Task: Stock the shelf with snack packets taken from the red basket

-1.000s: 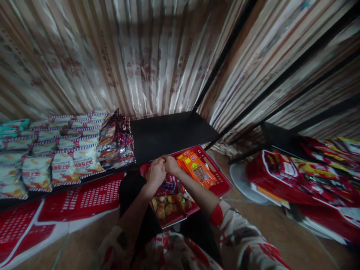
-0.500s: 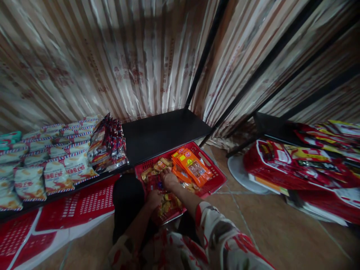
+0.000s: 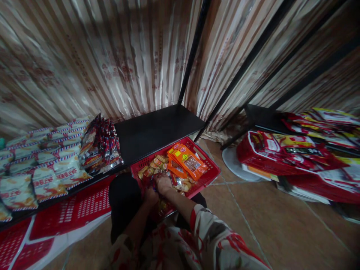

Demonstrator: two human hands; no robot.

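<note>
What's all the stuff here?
Front basket: one, red, centre
Orange packets: several, orange, front basket
Wrapped snacks: many, gold, front basket
Shelves: two, black, ahead and right
White bags: many, white, left
Dark packets: many, maroon, beside bags
Item: one, green, left edge
Low baskets: several, red, left
Side baskets: apparently two, red, right
Bright packets: many, red-yellow, right
Round thing: one, pale, right floor
Poles: several, black, ahead
Sheeting: uncountable, beige, behind
Tiles: several, brown, floor
Sleeves: two, patterned, bottom
Knees: two, black, lower centre
Left hand: one, bare, by front basket
Right hand: one, bare, front basket
</note>
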